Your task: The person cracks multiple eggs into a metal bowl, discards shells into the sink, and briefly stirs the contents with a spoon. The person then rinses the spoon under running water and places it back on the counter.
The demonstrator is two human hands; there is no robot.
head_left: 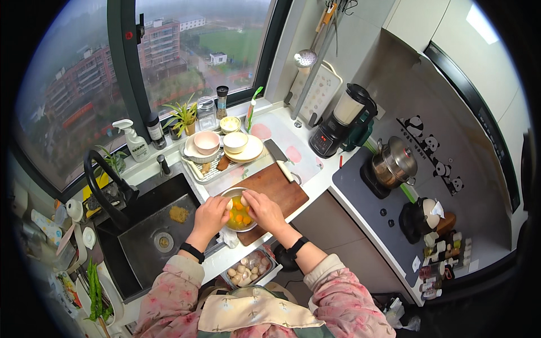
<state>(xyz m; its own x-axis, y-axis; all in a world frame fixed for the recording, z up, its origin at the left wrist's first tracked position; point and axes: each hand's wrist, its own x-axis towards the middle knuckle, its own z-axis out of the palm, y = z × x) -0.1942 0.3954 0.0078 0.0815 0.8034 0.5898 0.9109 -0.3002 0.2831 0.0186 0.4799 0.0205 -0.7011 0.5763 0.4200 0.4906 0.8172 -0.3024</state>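
A metal bowl (239, 228) holding several yolks in raw egg (239, 213) stands at the left end of a wooden cutting board (282, 194), by the sink. My left hand (211, 216) is closed at the bowl's left rim, with a pale piece of eggshell (229, 204) at its fingertips. Opposite it, my right hand (264, 210) is closed over the right rim on another pale piece of eggshell (244, 200). The fingers partly hide both pieces. A crumpled white cloth or tissue (229, 238) lies just below the bowl.
A black sink (141, 248) with a tall faucet (101, 191) is at left. Below the counter edge, a container (260, 276) holds pale eggshells. Behind the board are a knife (276, 151) and stacked bowls (206, 143). A blender (338, 127) and a lidded pot (394, 163) stand right.
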